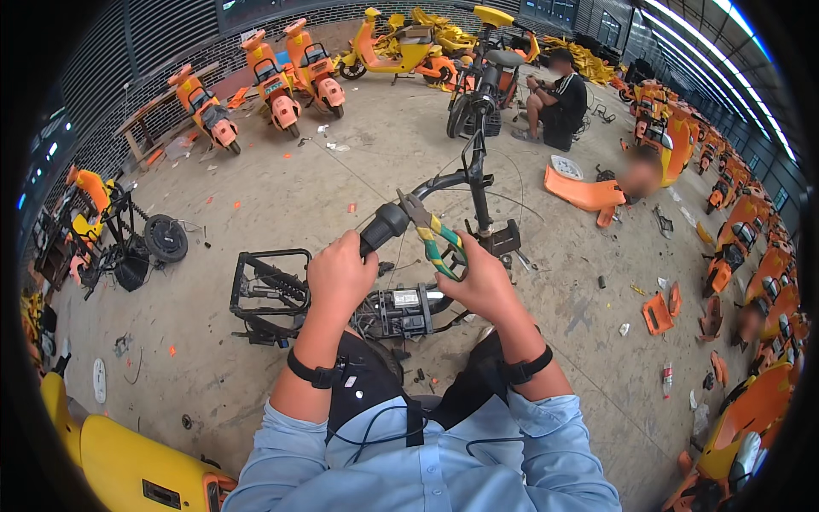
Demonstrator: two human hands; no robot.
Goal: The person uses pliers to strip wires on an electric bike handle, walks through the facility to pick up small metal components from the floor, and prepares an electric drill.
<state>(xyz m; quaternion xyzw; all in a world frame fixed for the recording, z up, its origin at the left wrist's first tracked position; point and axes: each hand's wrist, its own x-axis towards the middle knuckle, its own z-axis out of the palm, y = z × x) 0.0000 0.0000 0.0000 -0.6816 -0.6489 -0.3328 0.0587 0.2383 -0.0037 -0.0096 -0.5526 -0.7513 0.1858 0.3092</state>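
Note:
My left hand [342, 271] is wrapped round the end of a black handlebar grip [386, 224]. In my right hand [484, 282] is a pair of pliers [438, 236] with green and yellow handles. Its metal jaws lie against the far end of the grip, beside the black handlebar [437, 184]. The bar joins the upright steering column [479, 200] of a stripped scooter frame. Below my hands sit the frame's black body with exposed wiring [401, 311] and a black rear rack [271, 286].
A person [559, 98] sits low near another stripped scooter [486, 94]. Orange scooters [277, 85] stand at the back left, and many more line the right side. An orange panel [583, 189] and a bottle [667, 380] lie on the floor. Yellow bodywork [136, 465] is close at lower left.

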